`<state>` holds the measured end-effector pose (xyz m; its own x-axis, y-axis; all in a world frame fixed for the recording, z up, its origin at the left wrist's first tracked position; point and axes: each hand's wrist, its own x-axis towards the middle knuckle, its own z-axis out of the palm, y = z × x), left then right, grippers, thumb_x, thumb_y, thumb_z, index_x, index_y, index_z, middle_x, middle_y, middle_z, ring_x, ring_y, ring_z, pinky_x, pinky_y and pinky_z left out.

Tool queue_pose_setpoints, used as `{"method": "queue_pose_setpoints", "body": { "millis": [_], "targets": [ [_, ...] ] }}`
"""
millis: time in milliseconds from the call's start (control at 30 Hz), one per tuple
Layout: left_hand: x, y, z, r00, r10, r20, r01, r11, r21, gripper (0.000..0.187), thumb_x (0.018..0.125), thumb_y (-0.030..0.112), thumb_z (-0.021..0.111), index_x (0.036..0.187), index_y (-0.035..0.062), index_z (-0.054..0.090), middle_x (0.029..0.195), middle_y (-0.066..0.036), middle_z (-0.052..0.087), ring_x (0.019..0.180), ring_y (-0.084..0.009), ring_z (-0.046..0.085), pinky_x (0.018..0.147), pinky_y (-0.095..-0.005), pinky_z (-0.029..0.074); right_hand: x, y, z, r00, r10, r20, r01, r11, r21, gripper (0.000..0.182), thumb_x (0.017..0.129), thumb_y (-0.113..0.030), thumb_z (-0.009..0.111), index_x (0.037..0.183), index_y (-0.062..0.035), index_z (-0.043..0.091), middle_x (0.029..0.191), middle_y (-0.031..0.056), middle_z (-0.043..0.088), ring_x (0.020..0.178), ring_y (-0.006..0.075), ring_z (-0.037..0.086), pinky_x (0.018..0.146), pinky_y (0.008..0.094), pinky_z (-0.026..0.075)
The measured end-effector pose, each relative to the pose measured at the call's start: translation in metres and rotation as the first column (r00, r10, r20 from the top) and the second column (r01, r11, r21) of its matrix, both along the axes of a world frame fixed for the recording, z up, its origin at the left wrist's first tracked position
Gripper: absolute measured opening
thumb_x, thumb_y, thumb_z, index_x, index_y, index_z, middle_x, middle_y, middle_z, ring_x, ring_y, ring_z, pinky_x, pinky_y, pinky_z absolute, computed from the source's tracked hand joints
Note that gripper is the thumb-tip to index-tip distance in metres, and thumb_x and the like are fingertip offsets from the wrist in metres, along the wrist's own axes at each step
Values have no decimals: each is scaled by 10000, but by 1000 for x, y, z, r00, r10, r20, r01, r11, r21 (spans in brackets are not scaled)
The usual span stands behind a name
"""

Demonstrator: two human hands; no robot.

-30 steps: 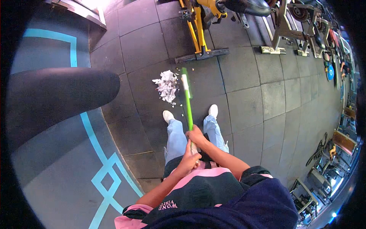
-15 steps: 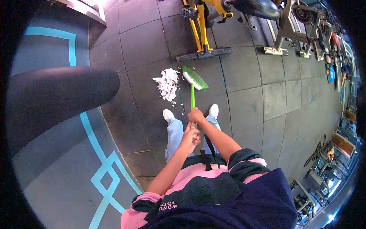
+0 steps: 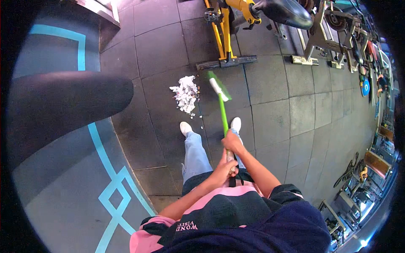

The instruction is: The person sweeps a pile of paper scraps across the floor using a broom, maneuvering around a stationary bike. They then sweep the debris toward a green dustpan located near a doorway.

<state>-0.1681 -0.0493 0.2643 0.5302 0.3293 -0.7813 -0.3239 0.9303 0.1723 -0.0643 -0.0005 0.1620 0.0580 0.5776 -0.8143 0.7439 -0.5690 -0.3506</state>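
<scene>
A broom with a green handle point(image 3: 224, 113), a white head point(image 3: 215, 86) and green bristles point(image 3: 223, 86) slants up from my body toward the floor. My right hand point(image 3: 232, 142) is wrapped round the handle in front of my waist. Closer to my belly, my left hand point(image 3: 223, 172) grips the upper end of the same handle. Left of the broom head lies a heap of torn white scraps point(image 3: 185, 93) with darker bits mixed in. A gap of bare floor separates the bristles from the heap.
My white shoes point(image 3: 185, 128) stand just below the heap. Beyond it rests a yellow exercise bike point(image 3: 228, 36) on a dark crossbar foot point(image 3: 226, 62). More gym machines point(image 3: 325, 33) line the right. A dark rounded pad point(image 3: 76, 97) juts in from the left, beside a blue-striped wall point(image 3: 80, 52).
Both hands have moved right and back toward my body with the handle. The broom head has shifted slightly right, away from the scraps. The heap looks the same.
</scene>
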Motion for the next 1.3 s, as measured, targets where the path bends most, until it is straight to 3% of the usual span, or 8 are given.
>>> {"method": "queue_pose_setpoints", "body": {
  "millis": [167,267,433,500,767,833,1000,1300],
  "targets": [
    [14,17,-59,993,119,23,-116,987,-114,684,758,70,508,1306,242,136,727,-26,479,525,-116,475,407,-206,356,18,16,-63,990,-27,135,25,1000,13,399,711,-145,441,992,133,386,835,316,551,818,418,557,736,434,453],
    [9,31,-65,982,188,-16,-188,972,-143,639,756,69,505,1283,240,188,730,-20,479,533,-111,471,417,-206,354,7,33,-84,982,158,106,-163,986,34,255,695,-156,469,777,66,563,769,286,572,817,384,571,719,417,467],
    [-11,19,-46,976,216,-29,-217,957,-195,618,758,60,497,1261,268,205,774,-14,472,566,-115,482,441,-229,377,-26,19,-65,988,63,141,-75,994,83,289,706,-152,467,864,90,487,795,292,566,807,400,569,707,437,465],
    [-8,10,-30,986,155,-60,-164,967,-197,613,759,61,500,1249,283,204,821,-17,467,589,-131,502,468,-233,397,-24,12,-51,981,176,85,-178,984,12,438,724,-177,471,1010,146,398,844,286,571,801,374,584,704,407,478],
    [13,-11,-2,992,-55,117,63,995,-71,690,804,86,486,1292,280,38,922,-65,458,710,-157,544,560,-263,456,8,-17,-6,988,149,50,-152,986,68,392,711,-135,462,1052,45,392,827,277,571,774,408,568,696,461,449],
    [13,-2,-13,994,-28,107,36,997,-68,701,788,72,493,1299,280,60,883,-55,470,664,-151,543,518,-253,446,9,0,-5,979,88,181,-90,996,0,382,710,-128,453,1035,62,391,821,284,568,774,412,565,696,458,451],
    [10,29,-55,994,90,-56,-93,993,-67,674,723,58,497,1288,255,187,751,-26,480,523,-124,483,421,-221,378,7,29,-70,986,6,169,-21,996,88,333,736,-146,441,975,83,403,831,291,565,789,399,572,709,442,461],
    [-14,6,-54,984,180,-7,-179,970,-162,555,749,64,442,1219,264,224,777,-13,480,593,-116,488,493,-226,396,-39,19,-57,961,249,120,-259,963,78,371,739,-179,475,987,92,420,858,262,577,804,364,586,706,416,478]
  ]
}}
